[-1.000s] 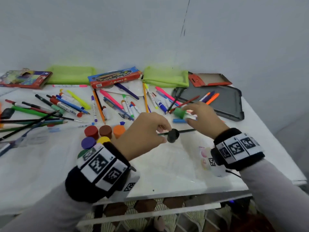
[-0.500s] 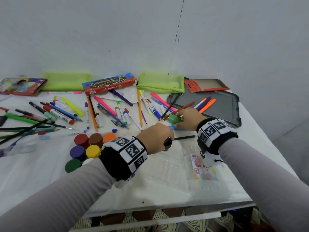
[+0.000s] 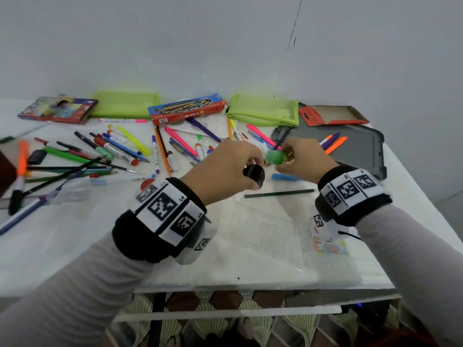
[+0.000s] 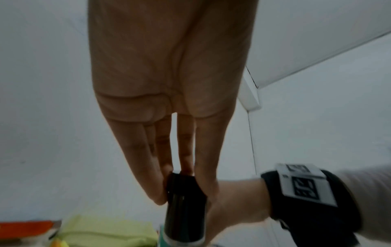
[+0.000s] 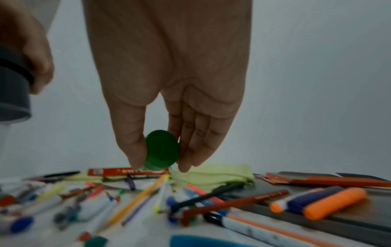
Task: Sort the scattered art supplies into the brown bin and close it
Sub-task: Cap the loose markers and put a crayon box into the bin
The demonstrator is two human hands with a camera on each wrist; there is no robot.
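Pinching a black-capped pot (image 3: 254,174), its cap turned near, the left hand (image 3: 223,171) faces the right hand (image 3: 304,160) gripping a green-capped pot (image 3: 275,157) above pens near the table's (image 3: 75,246) far edge.

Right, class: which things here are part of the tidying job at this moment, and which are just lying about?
In the job now:
- left hand holding a black pot
- right hand pinching a green pot

Lying about:
- orange marker on the grey tray
- two green pouches
- dark pencil
- blue-and-red box

2 green pouches (image 3: 125,104), 2 held paint pots (image 3: 254,174) (1 black, 1 green).
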